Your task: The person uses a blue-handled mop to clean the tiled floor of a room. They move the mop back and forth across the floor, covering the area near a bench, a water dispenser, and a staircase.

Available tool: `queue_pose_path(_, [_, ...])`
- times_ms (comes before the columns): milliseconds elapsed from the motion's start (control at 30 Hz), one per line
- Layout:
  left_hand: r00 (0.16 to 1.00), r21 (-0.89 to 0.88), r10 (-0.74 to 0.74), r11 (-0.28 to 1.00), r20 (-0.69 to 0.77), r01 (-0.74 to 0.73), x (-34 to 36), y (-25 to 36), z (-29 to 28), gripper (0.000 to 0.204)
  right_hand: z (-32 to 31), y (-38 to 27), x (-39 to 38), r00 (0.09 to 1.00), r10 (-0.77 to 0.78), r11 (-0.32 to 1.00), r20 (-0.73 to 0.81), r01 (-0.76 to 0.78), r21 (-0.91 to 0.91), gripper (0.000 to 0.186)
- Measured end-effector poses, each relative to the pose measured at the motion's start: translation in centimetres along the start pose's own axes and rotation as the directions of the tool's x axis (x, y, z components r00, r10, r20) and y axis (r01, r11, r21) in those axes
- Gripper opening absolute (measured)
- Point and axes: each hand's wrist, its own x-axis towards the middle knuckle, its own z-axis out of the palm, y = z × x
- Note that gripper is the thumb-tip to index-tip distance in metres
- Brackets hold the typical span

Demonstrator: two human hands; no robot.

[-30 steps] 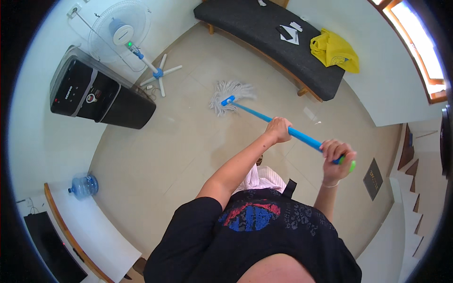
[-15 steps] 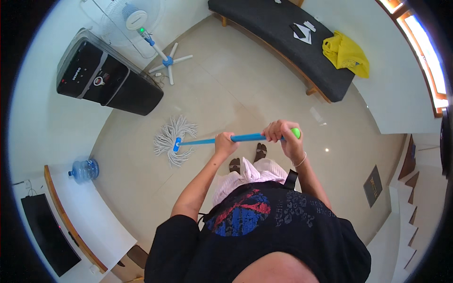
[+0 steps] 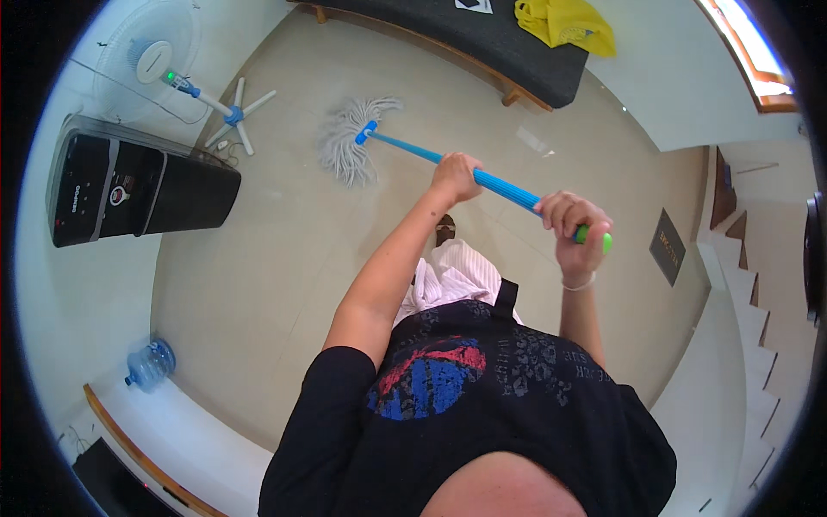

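A string mop (image 3: 508, 191) with a blue handle slants across the view, its grey-white strands (image 3: 345, 155) spread on the beige tiled floor ahead of me. My left hand (image 3: 457, 177) is wrapped round the handle about halfway along. Closer to the top end, my right hand (image 3: 575, 226) is closed on the handle just by its green cap (image 3: 606, 241). A light band circles my right wrist. One sandalled foot shows below my left forearm; the other is hidden.
A dark cushioned bench (image 3: 413, 26) with a yellow bag (image 3: 568, 26) stands at the far side. Ahead left are a standing fan (image 3: 234, 115) and a black water dispenser (image 3: 198, 191). A blue water bottle (image 3: 152, 365) lies left; a doormat (image 3: 667, 247) and stairs (image 3: 749, 302) are right.
The mop head has moved farther away and to the right across the floor. Both hands, still round the handle, have shifted right. The view has turned and moved, so the surroundings sit differently.
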Motion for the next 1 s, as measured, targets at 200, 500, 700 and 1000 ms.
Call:
queue_pose_path(200, [0.991,0.050,-0.119,0.992,0.067,0.115,-2.1,-1.2,-1.5,0.008,0.3,1.9,0.7,1.000,-0.014,0.982,0.010,0.011,0.190,0.059])
queue_pose_path(500, [0.940,0.091,-0.318,0.940,-0.127,0.330,-12.8,-8.9,-2.2,0.008,5.9,7.9,0.3,0.933,0.307,0.833,0.189,-0.359,0.420,0.053])
queue_pose_path(700, [0.893,0.169,-0.419,0.880,-0.166,0.444,-16.1,-12.6,-3.4,0.008,9.0,8.4,-0.7,0.905,0.308,0.840,0.292,-0.403,0.363,0.042])
queue_pose_path(1000, [0.990,-0.009,-0.080,0.997,-0.118,0.079,-6.5,-3.9,-0.7,0.018,-0.3,1.5,1.3,0.968,0.211,0.959,0.135,-0.231,0.161,0.068])
